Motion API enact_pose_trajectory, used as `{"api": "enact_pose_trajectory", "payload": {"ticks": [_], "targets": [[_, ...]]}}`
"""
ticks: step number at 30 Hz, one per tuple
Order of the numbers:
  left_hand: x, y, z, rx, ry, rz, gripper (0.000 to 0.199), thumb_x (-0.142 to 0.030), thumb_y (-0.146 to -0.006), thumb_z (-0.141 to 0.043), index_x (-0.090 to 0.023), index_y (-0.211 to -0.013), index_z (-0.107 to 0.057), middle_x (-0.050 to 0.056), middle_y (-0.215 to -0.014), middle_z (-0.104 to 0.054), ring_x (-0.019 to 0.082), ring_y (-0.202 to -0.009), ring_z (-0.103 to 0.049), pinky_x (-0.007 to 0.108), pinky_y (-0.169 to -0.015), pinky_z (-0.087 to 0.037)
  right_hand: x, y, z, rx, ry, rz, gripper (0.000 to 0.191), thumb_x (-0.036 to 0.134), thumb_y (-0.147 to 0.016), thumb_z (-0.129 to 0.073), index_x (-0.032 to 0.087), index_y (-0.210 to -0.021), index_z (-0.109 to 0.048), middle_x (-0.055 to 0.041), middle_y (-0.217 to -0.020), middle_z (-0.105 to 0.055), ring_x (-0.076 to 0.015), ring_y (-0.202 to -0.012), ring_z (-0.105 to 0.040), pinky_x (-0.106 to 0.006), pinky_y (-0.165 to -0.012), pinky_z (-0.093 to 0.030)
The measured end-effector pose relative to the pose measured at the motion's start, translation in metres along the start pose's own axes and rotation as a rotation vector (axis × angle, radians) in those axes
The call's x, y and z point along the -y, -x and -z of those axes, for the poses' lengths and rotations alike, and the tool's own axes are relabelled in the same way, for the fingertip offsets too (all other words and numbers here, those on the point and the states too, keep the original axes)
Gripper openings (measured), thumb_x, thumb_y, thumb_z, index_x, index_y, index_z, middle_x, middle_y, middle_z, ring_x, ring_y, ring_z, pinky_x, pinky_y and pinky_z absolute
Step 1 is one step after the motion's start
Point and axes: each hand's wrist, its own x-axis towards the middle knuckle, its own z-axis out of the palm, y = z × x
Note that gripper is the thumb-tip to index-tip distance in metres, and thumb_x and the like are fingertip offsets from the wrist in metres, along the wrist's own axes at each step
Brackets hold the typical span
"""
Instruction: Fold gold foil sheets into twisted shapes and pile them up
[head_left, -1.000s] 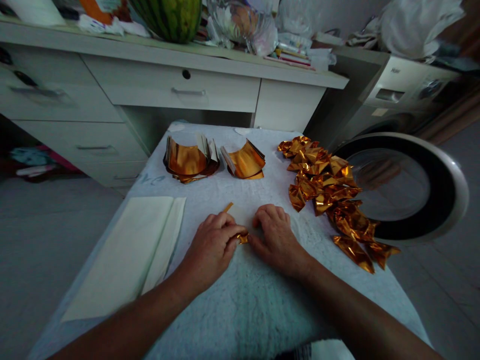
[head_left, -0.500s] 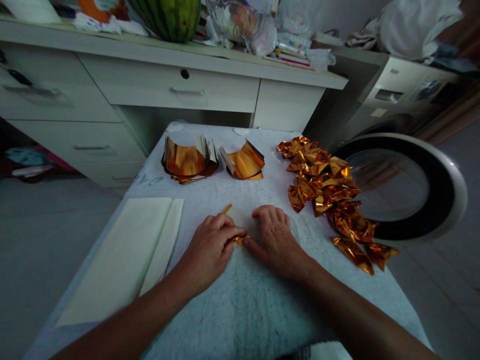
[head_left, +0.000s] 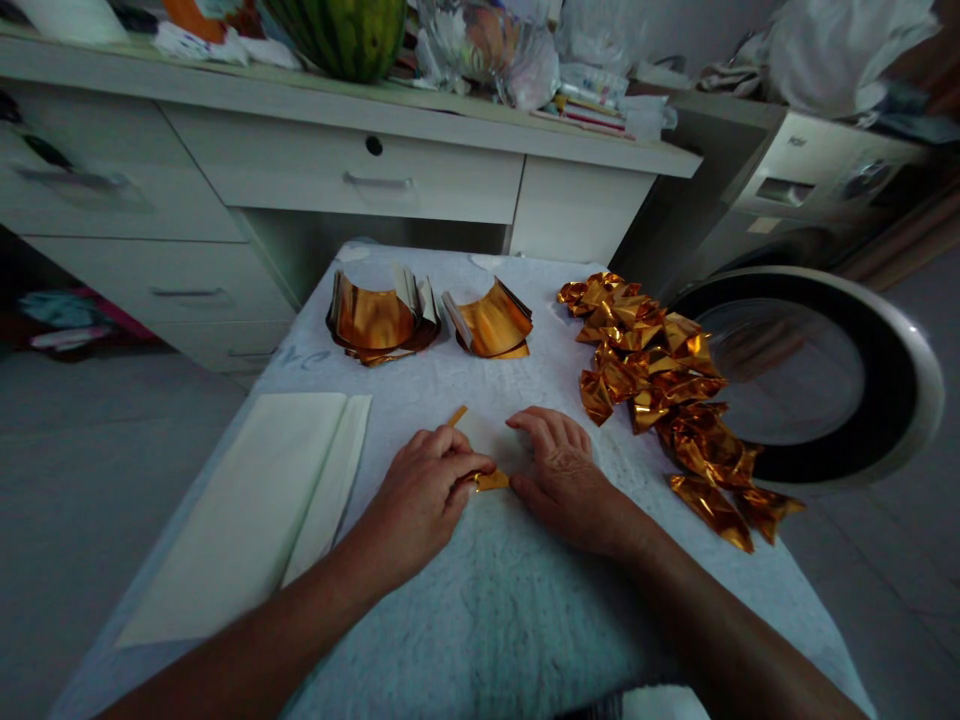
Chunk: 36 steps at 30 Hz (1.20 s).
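Between my hands lies a sheet of gold foil paper (head_left: 493, 482), pale side up, its near edge turned over to show a gold strip. My left hand (head_left: 431, 480) pinches the folded edge at its left end. My right hand (head_left: 559, 470) rests at the sheet's right side, fingers stretched out and thumb near the fold. Beyond them stand two curved stacks of gold foil sheets, a left stack (head_left: 375, 318) and a right stack (head_left: 495, 325). Folded gold foil pieces (head_left: 652, 365) lie piled at the right.
White folded paper (head_left: 240, 500) lies on the cloth-covered table (head_left: 525, 620) at the left. Behind stands a white drawer counter (head_left: 360, 185) bearing a watermelon (head_left: 341, 35) and plastic bags. A washing machine with its round door (head_left: 795, 370) open is close to the table's right edge.
My right hand has slid a little to the right, away from my left hand, and more of the gold fold shows between them. My left hand keeps its pinch.
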Motion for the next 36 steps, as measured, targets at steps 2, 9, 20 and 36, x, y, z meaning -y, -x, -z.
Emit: {"api": "enact_pose_trajectory", "payload": {"ticks": [2, 9, 20, 36], "targets": [[0.000, 0.000, 0.000, 0.004, 0.000, -0.001, 0.036, -0.005, -0.084, -0.054, -0.027, -0.108, -0.071, 0.003, -0.102, -0.060, 0.022, -0.098, -0.054, 0.042, -0.090, -0.047, 0.000, 0.000, 0.002, 0.015, 0.007, -0.002, 0.061, 0.015, -0.081, -0.054, 0.023, -0.139, -0.038, -0.0123, -0.139, -0.046, -0.0292, -0.131, -0.038, -0.052, -0.111, -0.030], [0.000, 0.001, 0.001, 0.007, 0.005, 0.008, 0.037, -0.004, -0.083, -0.054, -0.026, -0.108, -0.071, 0.003, -0.104, -0.059, 0.022, -0.100, -0.054, 0.042, -0.092, -0.046, 0.002, 0.001, 0.004, 0.044, 0.001, -0.020, 0.065, 0.020, -0.084, -0.052, 0.010, -0.144, -0.028, -0.0192, -0.141, -0.043, -0.0312, -0.132, -0.037, -0.053, -0.112, -0.029], [-0.001, 0.000, 0.001, 0.027, 0.016, 0.000, 0.035, -0.003, -0.084, -0.055, -0.025, -0.106, -0.071, 0.004, -0.103, -0.059, 0.022, -0.099, -0.053, 0.042, -0.089, -0.045, 0.010, -0.004, -0.010, -0.059, 0.079, -0.056, 0.073, 0.046, -0.085, -0.059, 0.012, -0.145, -0.035, -0.0192, -0.138, -0.047, -0.0350, -0.127, -0.039, -0.055, -0.108, -0.030], [0.000, 0.004, -0.001, -0.003, 0.010, -0.058, 0.035, -0.004, -0.087, -0.052, -0.024, -0.110, -0.068, 0.005, -0.102, -0.058, 0.023, -0.097, -0.053, 0.043, -0.086, -0.045, 0.004, -0.004, -0.003, -0.098, -0.090, -0.046, 0.058, 0.028, -0.080, -0.057, 0.012, -0.134, -0.042, -0.0176, -0.131, -0.052, -0.0323, -0.124, -0.043, -0.052, -0.106, -0.033]]}}
